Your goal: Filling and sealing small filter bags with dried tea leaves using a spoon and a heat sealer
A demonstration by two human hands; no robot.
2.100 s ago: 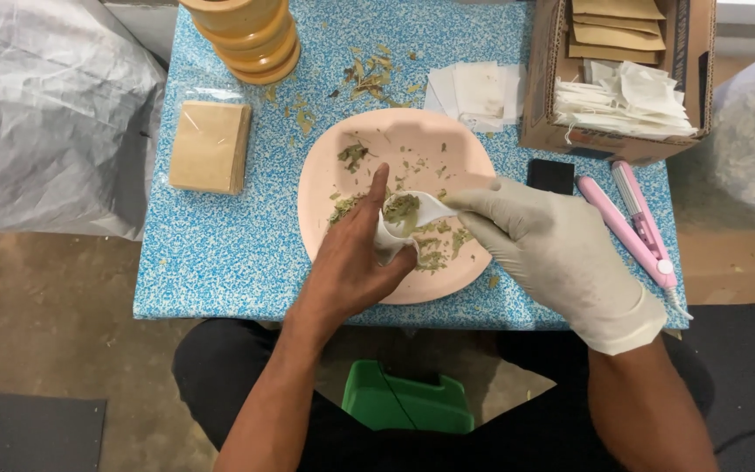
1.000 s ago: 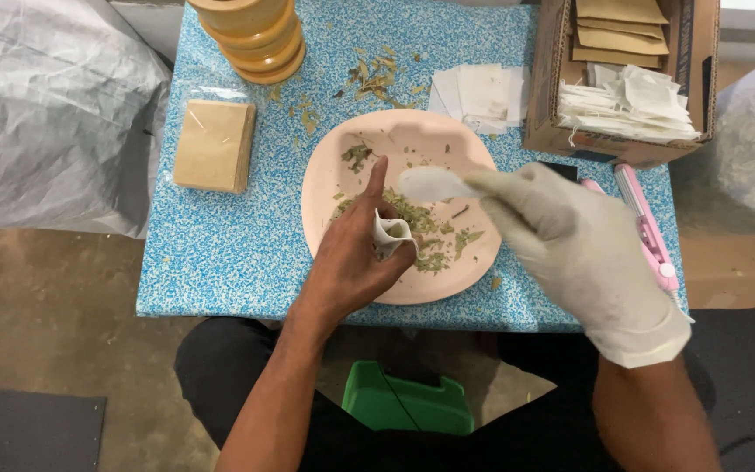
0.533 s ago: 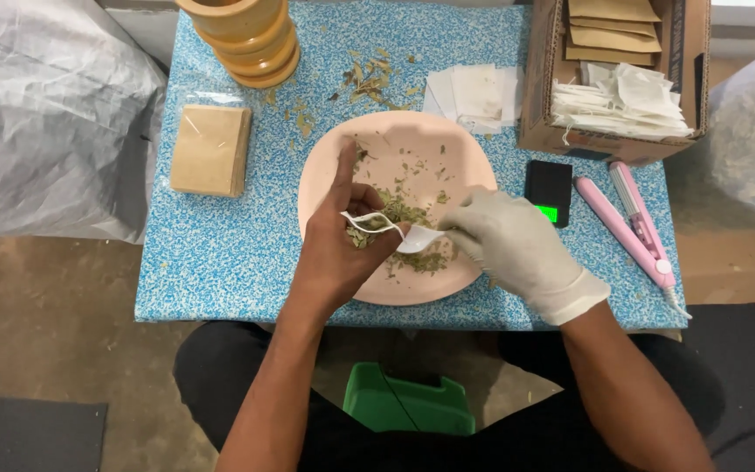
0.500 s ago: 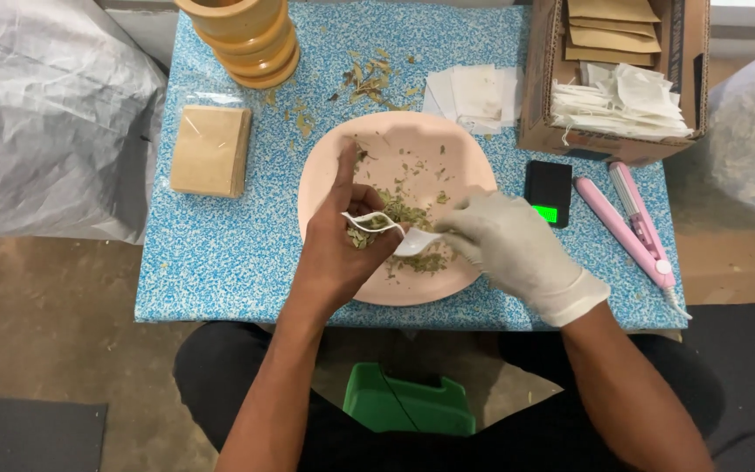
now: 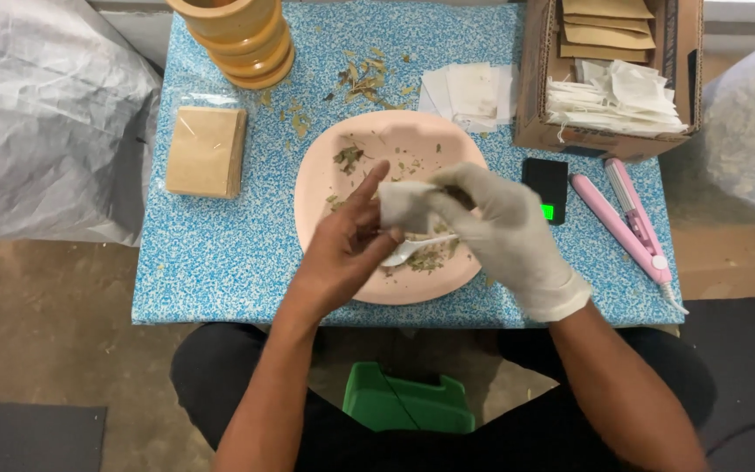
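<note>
Over a pink plate [image 5: 325,166] strewn with dried green leaves, both hands hold a small white paper bag [image 5: 399,203]. My bare left hand [image 5: 338,253] grips its left side. My gloved right hand [image 5: 500,232] pinches its right side and top. A white plastic spoon [image 5: 412,249] lies on the plate just below the bag, partly hidden by the right hand. Some leaves [image 5: 349,157] lie loose on the plate's far left part.
The blue speckled table [image 5: 211,253] carries a stack of brown packets [image 5: 205,151], stacked tan rings [image 5: 242,39], white empty bags [image 5: 472,90], a cardboard box [image 5: 609,70] of bags, a small black scale [image 5: 545,188] and a pink sealer [image 5: 626,223]. A green bin [image 5: 404,402] sits below.
The spoon has been put down on the plate. My right hand has come onto the bag, which is now closed flat and held by both hands, a little higher than before.
</note>
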